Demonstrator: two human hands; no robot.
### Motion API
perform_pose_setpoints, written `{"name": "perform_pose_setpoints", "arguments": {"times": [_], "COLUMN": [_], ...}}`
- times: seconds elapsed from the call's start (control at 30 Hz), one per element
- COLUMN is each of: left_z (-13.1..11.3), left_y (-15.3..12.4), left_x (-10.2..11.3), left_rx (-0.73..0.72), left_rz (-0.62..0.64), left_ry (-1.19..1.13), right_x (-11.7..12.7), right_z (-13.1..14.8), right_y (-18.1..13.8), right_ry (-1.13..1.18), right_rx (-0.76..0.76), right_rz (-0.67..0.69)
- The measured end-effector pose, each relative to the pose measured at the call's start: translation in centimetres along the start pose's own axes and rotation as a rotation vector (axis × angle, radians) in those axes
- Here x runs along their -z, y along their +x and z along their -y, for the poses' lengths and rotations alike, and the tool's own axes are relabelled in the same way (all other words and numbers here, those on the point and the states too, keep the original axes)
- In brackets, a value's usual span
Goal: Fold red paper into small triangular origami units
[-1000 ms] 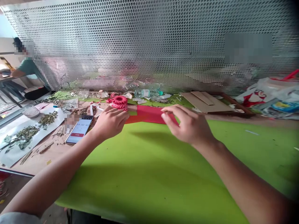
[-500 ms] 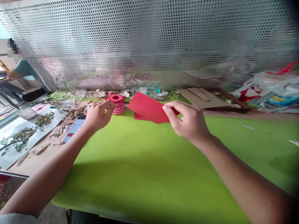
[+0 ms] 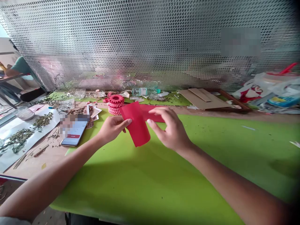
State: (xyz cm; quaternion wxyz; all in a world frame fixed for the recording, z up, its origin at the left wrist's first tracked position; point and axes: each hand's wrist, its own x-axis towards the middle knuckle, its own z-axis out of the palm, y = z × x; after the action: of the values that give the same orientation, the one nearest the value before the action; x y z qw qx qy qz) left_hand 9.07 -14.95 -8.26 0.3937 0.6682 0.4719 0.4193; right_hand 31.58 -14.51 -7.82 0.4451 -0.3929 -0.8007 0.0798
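Note:
A red paper sheet (image 3: 137, 126) hangs tilted just above the green mat (image 3: 164, 175). My left hand (image 3: 112, 128) pinches its left edge with fingers closed. My right hand (image 3: 170, 129) touches its right side, thumb and fingers curled toward the sheet. More red paper (image 3: 154, 115) lies flat on the mat behind my right hand. A stack of pink folded paper flowers (image 3: 115, 104) stands just beyond the sheet.
A phone (image 3: 73, 133) lies left of the mat among dried leaves (image 3: 25, 132) and scraps. A plastic bottle (image 3: 144, 91), cardboard pieces (image 3: 203, 98) and plastic bags (image 3: 274, 92) line the back. A perforated metal screen (image 3: 150, 43) rises behind. A person's sleeve (image 3: 20, 66) shows far left.
The red sheet came off the back of the mat, lifted by my right hand, then moved nearer and left. My left hand has now taken its left edge.

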Motion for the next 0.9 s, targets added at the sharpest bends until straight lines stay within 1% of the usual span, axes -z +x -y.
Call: {"name": "perform_pose_setpoints", "arguments": {"times": [0.03, 0.1, 0.13, 0.2, 0.27, 0.3, 0.37, 0.43, 0.5, 0.57, 0.6, 0.67, 0.7, 0.73, 0.8, 0.83, 0.87, 0.9], "left_z": [-0.1, -0.2, -0.2, -0.3, -0.4, -0.5, -0.7, -0.9, -0.7, -0.2, 0.1, 0.8, 1.1, 1.2, 1.3, 1.3, 1.2, 1.1], "left_y": [-0.1, -0.4, -0.6, -0.9, -1.2, -1.3, -1.3, -1.1, -0.5, 0.2, 0.5, 0.9, 1.0, 1.0, 0.7, 0.5, 0.3, 0.1], "left_x": [-0.2, -0.7, -1.0, -1.4, -1.6, -1.6, -1.3, -0.6, 0.2, 1.0, 1.3, 1.7, 1.7, 1.6, 1.4, 1.2, 1.1, 0.9], "left_rx": [-0.008, -0.028, -0.039, -0.064, -0.098, -0.111, -0.110, -0.090, -0.082, -0.076, -0.063, -0.054, -0.084, -0.144, -0.330, -0.431, -0.520, -0.583], "left_rz": [0.007, 0.059, 0.090, 0.147, 0.160, 0.146, 0.092, 0.026, -0.028, -0.071, -0.081, -0.080, -0.100, -0.149, -0.212, -0.194, -0.139, -0.058], "left_ry": [-0.010, -0.079, -0.125, -0.196, -0.213, -0.204, -0.171, -0.158, -0.180, -0.155, -0.091, 0.119, 0.225, 0.322, 0.487, 0.542, 0.569, 0.565], "right_x": [-0.1, -0.3, -0.4, -0.6, -0.7, -0.7, -0.6, -0.2, 0.5, 1.2, 1.6, 2.2, 2.3, 2.4, 2.4, 2.3, 2.3, 2.2], "right_z": [0.7, 2.1, 2.7, 3.5, 3.6, 3.3, 2.3, 0.5, -1.5, -3.3, -4.0, -4.7, -4.7, -4.5, -3.7, -3.2, -2.8, -2.5], "right_y": [-0.3, -0.9, -1.1, -1.5, -1.5, -1.4, -1.0, -0.4, 0.4, 1.2, 1.6, 2.0, 2.1, 2.1, 1.8, 1.7, 1.5, 1.4], "right_ry": [0.049, 0.219, 0.311, 0.475, 0.603, 0.646, 0.679, 0.623, 0.541, 0.494, 0.485, 0.450, 0.429, 0.413, 0.406, 0.418, 0.439, 0.471], "right_rx": [0.014, -0.101, -0.153, -0.216, -0.256, -0.283, -0.370, -0.505, -0.590, -0.585, -0.576, -0.513, -0.484, -0.458, -0.437, -0.440, -0.450, -0.460], "right_rz": [0.087, 0.277, 0.341, 0.433, 0.463, 0.453, 0.382, 0.266, 0.135, -0.050, -0.117, -0.165, -0.145, -0.089, 0.099, 0.199, 0.271, 0.314]}}
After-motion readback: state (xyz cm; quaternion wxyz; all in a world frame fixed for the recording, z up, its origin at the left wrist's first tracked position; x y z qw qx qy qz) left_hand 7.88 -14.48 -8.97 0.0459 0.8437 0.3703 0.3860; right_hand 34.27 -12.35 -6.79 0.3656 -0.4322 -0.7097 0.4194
